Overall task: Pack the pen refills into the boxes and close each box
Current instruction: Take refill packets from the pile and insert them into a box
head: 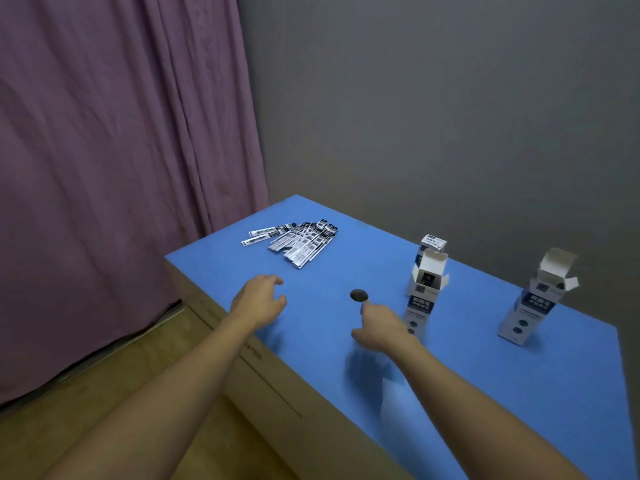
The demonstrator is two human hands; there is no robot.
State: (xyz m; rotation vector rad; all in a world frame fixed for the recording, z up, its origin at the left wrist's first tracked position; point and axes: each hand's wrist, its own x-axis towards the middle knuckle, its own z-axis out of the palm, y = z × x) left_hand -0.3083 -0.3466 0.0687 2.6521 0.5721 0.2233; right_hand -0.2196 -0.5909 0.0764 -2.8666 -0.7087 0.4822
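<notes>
A fanned heap of pen refills (294,241) in black-and-white wrappers lies flat, beyond the left hand's fingers (275,281). An upright box (424,294) with its top flap raised stands just right of the right hand's fingers (367,308); a closed box (430,244) stands behind it. Another open box (535,301) stands upright, well right of those fingers.

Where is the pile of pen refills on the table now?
In the head view, the pen refills lie at the far left corner of the blue table, near the purple curtain, beyond the left hand.
</notes>
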